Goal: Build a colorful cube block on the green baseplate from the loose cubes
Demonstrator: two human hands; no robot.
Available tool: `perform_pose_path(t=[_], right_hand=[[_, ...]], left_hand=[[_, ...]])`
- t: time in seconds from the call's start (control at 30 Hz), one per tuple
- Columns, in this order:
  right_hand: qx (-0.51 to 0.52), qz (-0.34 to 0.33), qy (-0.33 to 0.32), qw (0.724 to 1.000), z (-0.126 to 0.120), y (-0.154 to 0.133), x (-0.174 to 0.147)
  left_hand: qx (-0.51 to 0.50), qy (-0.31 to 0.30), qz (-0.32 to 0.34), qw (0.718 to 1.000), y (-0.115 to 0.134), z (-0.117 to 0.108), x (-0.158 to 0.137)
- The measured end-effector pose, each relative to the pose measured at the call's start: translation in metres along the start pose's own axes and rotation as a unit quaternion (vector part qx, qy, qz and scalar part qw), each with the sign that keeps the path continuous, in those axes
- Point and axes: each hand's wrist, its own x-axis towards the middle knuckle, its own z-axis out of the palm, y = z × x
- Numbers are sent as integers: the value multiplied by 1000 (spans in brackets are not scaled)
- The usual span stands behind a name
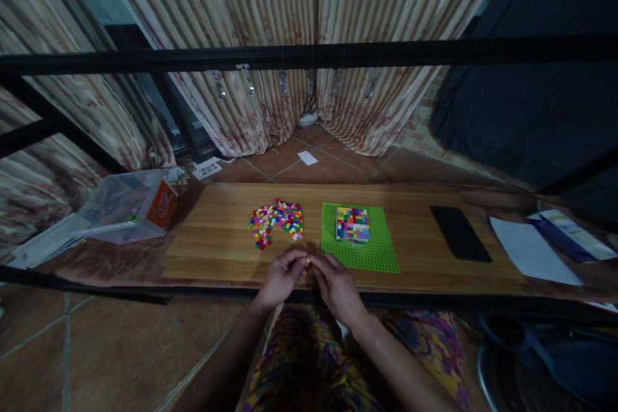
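Near the front edge of the board, my left hand (284,278) and my right hand (337,284) meet fingertip to fingertip. Pinched between them is a tiny yellow toy brick (308,261). Just beyond my left hand lies a loose heap of small multicoloured bricks (282,217). To the right of the heap, a green baseplate (381,251) lies flat, its near edge close to my right hand. A block built of many coloured bricks (353,224) stands on the baseplate's upper middle part. My fingers partly hide the yellow brick.
The wooden board (207,251) carries a black phone-like slab (461,233) at right. White paper (533,251) lies beyond it. A clear plastic box (128,206) with an orange label stands at left. A black bar (309,56) crosses in front of the curtains.
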Motion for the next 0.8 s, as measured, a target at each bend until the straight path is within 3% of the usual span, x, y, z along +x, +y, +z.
perform_pose_path(t=[0.33,0.8], right_hand=[[19,-9,10,1000,2,3,4],[-8,19,45,999,-5,11,8]], left_hand=[[25,-43,2,999,4,-2,-1],[29,-46,3,999,1,-3,1]])
